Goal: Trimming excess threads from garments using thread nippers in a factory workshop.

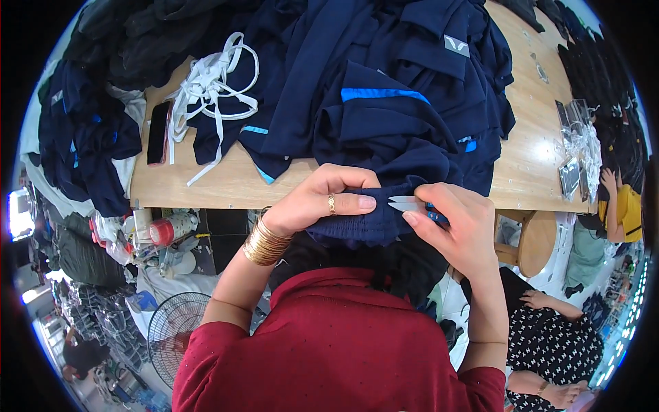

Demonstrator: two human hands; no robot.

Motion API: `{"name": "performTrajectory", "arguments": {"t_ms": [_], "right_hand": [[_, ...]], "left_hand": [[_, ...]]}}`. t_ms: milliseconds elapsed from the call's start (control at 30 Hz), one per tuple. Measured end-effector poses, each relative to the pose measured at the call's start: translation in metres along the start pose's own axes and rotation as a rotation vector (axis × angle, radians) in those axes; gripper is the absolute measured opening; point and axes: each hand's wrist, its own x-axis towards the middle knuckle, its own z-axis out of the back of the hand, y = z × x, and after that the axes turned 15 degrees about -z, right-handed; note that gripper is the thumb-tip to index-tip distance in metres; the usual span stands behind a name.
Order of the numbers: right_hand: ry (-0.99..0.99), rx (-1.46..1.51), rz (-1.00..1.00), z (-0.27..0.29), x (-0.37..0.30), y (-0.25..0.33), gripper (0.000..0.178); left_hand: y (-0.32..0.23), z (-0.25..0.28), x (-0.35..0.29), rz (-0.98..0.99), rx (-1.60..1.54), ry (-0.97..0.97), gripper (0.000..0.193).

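Observation:
Gathered elastic on a navy garment (360, 225) is pinched between the thumb and fingers of my left hand (336, 192), at the table's near edge. In my right hand (456, 218) is a pair of thread snips (406, 204) with pale blades and a blue handle. The blades point left and lie against the garment's edge, close to my left thumb. Whether a thread is between the blades is too small to tell. The rest of the navy fabric runs up into a large heap (295, 89) with bright blue trim.
White cord (214, 86) lies tangled at the left of the wooden table (233, 189), beside a phone (158, 133). Clear plastic packets (580, 154) sit at the right edge. A wooden stool (537, 237), a fan (180, 329) and other people's arms are around me.

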Motion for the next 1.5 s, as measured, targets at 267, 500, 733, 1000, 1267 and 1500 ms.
{"name": "performTrajectory", "arguments": {"t_ms": [267,500,733,1000,1267,1500], "right_hand": [[0.007,0.047,0.046,-0.004,0.01,-0.004,0.022],[0.079,-0.025,0.087,-0.005,0.018,0.016,0.022],[0.134,0.029,-0.084,-0.002,-0.001,0.022,0.019],[0.217,0.505,-0.189,-0.014,0.01,0.006,0.027],[0.021,0.392,-0.351,-0.026,0.012,0.016,0.008],[0.195,0.483,-0.012,-0.026,0.011,0.03,0.011]], "left_hand": [[0.002,0.007,0.008,-0.017,-0.016,0.034,0.019],[-0.002,0.008,-0.013,-0.062,0.031,-0.091,0.025],[0.016,0.0,-0.008,-0.226,-0.207,0.028,0.02],[0.019,0.002,-0.011,-0.254,-0.111,0.015,0.022],[0.012,-0.009,-0.014,-0.321,0.089,0.074,0.022],[0.013,-0.013,-0.019,-0.426,0.224,-0.003,0.021]]}}
